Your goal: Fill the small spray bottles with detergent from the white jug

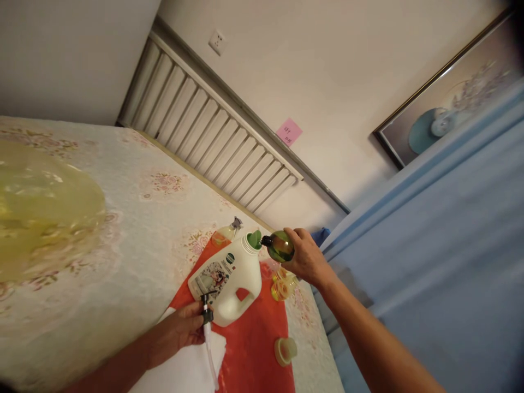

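Observation:
In my right hand (308,256) is a dark green bottle (280,246), tipped on its side with its black neck at the green spout of a white detergent jug (241,281). The jug stands open, with a handle hole and a printed label. Whether liquid is flowing I cannot tell. My left hand (184,327) grips a black pump dispenser top (207,311), its pale tube hanging down in front of the jug. Red cloth or sheet (254,349) lies under the jug, and white paper (184,365) lies below my left hand.
Behind the jug is a clear spray bottle (224,234). A small bottle of yellow liquid (282,286) and a pale green cap (285,351) are on the right. A large yellowish transparent container (45,213) stands at left on the flowered tablecloth (139,240). Blue curtain (429,262) hangs at right.

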`<state>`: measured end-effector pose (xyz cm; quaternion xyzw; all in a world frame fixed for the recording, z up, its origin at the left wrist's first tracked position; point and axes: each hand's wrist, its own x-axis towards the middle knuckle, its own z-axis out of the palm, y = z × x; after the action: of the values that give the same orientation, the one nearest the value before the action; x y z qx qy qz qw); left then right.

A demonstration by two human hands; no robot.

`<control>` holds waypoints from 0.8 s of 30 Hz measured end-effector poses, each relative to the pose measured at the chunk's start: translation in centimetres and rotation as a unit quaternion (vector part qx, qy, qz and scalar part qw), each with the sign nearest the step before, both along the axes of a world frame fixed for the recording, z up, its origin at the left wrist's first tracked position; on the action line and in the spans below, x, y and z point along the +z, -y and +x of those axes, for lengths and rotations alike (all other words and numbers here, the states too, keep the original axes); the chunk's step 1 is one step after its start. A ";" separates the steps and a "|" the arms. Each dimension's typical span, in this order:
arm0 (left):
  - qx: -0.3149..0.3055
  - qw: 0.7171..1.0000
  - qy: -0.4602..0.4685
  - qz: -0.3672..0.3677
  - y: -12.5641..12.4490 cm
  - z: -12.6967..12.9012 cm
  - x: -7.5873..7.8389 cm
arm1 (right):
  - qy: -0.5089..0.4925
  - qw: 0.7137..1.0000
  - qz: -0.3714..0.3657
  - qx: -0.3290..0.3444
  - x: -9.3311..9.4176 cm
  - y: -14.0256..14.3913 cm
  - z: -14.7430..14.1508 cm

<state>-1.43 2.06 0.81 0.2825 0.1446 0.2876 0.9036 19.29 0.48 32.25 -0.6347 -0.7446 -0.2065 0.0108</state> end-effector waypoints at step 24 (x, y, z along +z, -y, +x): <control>-0.017 0.999 0.045 0.022 0.0 -0.5 0.2 | 0.058 0.998 0.009 0.010 1.1 -0.4 -0.8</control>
<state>-1.92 2.06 1.01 0.2919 0.0926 0.2878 0.9074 18.54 0.90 33.31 -0.6141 -0.7482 -0.2498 -0.0251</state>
